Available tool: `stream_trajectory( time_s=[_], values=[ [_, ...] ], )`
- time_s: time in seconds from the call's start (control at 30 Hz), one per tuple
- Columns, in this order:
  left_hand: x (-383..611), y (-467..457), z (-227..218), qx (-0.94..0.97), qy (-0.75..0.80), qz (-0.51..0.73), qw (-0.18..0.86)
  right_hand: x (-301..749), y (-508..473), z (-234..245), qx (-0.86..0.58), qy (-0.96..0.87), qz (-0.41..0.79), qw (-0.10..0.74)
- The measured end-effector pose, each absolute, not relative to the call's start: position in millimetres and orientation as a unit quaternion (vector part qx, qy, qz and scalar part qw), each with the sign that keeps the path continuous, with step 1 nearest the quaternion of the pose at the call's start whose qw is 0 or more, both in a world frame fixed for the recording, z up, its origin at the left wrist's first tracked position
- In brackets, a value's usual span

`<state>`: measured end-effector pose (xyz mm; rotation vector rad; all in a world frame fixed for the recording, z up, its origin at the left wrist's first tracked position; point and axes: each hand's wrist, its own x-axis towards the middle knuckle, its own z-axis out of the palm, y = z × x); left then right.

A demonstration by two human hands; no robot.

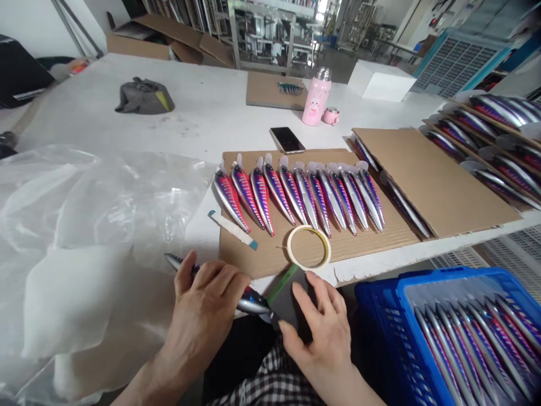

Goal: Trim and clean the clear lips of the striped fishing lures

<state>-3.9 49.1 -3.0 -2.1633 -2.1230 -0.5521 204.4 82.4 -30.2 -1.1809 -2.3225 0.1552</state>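
Observation:
My left hand [207,301] is closed round a silver and blue fishing lure [253,303], whose tail sticks out past my thumb to the left. My right hand [325,327] grips a dark grey pad with a green edge [287,301] and presses it against the lure's head end. Just beyond my hands lies a roll of tape [309,247] on a cardboard sheet [270,254]. On that sheet a row of several pink and purple striped lures [296,194] lies side by side.
A blue crate [380,316] with several lures stands at the lower right. Clear plastic bags [84,225] cover the left. A phone [287,140], a pink bottle [316,98], more cardboard sheets [435,175] and stacked lures [490,135] sit farther back and right.

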Motion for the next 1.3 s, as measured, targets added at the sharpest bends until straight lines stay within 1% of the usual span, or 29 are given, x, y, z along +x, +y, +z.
stream_trajectory(
  time_s=[0.2, 0.37, 0.43, 0.6, 0.77, 0.9, 1.07, 1.2, 1.3],
  values=[
    [-2.6, 51.4, -2.2, -0.699, -0.689, -0.191, 0.025, 206.7, 81.9, -27.6, -0.42, -0.871, 0.04, 0.251],
    [-2.3, 51.3, -1.6, -0.696, -0.692, -0.189, 0.025, 206.5, 80.8, -27.4, -0.426, -0.868, 0.058, 0.247],
    [-2.6, 50.5, -1.8, -0.697, -0.693, -0.184, 0.02, 206.4, 80.8, -27.2, -0.419, -0.874, 0.047, 0.239],
    [-2.9, 49.4, -3.1, -0.698, -0.69, -0.189, 0.028, 203.3, 81.7, -25.3, -0.427, -0.865, 0.044, 0.26],
    [-3.1, 49.8, -3.3, -0.692, -0.695, -0.191, 0.019, 207.4, 79.9, -27.1, -0.414, -0.879, 0.031, 0.233],
    [-2.8, 50.3, -3.2, -0.693, -0.695, -0.191, 0.021, 205.5, 80.4, -26.6, -0.425, -0.867, 0.036, 0.257],
    [-2.1, 50.4, -3.2, -0.693, -0.696, -0.187, 0.014, 207.5, 80.0, -26.0, -0.414, -0.879, 0.031, 0.235],
    [-2.7, 49.6, -3.7, -0.694, -0.692, -0.197, 0.02, 202.7, 82.0, -24.7, -0.43, -0.866, 0.041, 0.253],
    [-3.0, 49.2, -3.3, -0.691, -0.698, -0.189, 0.018, 205.3, 81.4, -26.1, -0.419, -0.874, 0.043, 0.242]
  ],
)
